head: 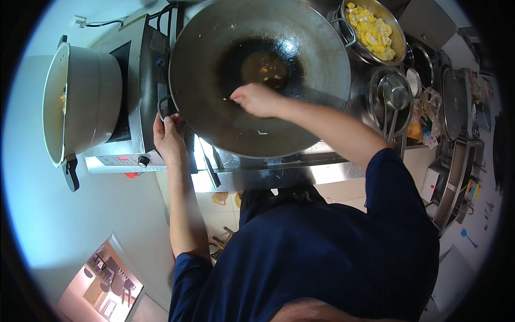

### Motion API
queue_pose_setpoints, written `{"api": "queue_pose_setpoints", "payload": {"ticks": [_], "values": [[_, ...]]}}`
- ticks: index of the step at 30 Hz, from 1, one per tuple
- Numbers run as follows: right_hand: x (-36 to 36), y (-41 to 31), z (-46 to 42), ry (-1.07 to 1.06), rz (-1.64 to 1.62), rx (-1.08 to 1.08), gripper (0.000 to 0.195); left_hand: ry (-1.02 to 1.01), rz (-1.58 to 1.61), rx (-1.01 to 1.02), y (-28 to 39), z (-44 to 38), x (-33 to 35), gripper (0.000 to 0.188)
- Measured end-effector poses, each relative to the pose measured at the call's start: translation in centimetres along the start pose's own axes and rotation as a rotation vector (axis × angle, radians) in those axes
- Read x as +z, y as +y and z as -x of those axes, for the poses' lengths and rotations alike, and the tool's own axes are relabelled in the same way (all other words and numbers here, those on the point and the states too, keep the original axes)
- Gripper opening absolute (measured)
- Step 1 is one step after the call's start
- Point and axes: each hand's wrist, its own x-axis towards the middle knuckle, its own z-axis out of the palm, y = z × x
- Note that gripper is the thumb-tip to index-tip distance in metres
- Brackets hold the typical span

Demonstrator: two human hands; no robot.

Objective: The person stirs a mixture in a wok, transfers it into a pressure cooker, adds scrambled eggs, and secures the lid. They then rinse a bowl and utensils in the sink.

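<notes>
A large, wide steel wok (305, 129) is in front of me, with a little brown liquid (263, 66) and a few food scraps at its bottom. My left hand (169, 135) grips the loop handle (161, 109) on its left side. Inside the wok, my right hand (257, 100) reaches low over the near wall with the fingers drawn together. Whether anything is pinched between those fingertips is hidden. A pale scrap (262, 133) sticks to the wall nearest me, and a small orange bit (264, 70) lies in the liquid.
Left of the wok, a tall pot (94, 96) with black handles stands on a countertop cooker (147, 84). At the far right is a steel basin (396, 24) of yellow and white food pieces (372, 32). Below it, steel ladles (396, 90) rest in an oval container (372, 94).
</notes>
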Motion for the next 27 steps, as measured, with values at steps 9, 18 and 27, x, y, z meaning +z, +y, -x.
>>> {"api": "queue_pose_setpoints", "payload": {"ticks": [9, 18, 27], "values": [[-3.6, 0.5, 0.1, 0.349, 0.08, 0.102, 0.023, -0.014, -0.017, -0.032, 0.3, 0.1, -0.3, 0.034], [-21.9, 12.7, 9.3, 0.904, -0.136, 0.381, 0.038, -0.036, -0.02, 0.021, -0.1, -0.2, -0.2, 0.035], [-26.2, 8.4, 9.8, 0.945, -0.31, 0.337, 0.035, 0.068, 0.186, -0.156, 1.1, 0.3, -1.2, 0.027]]}}
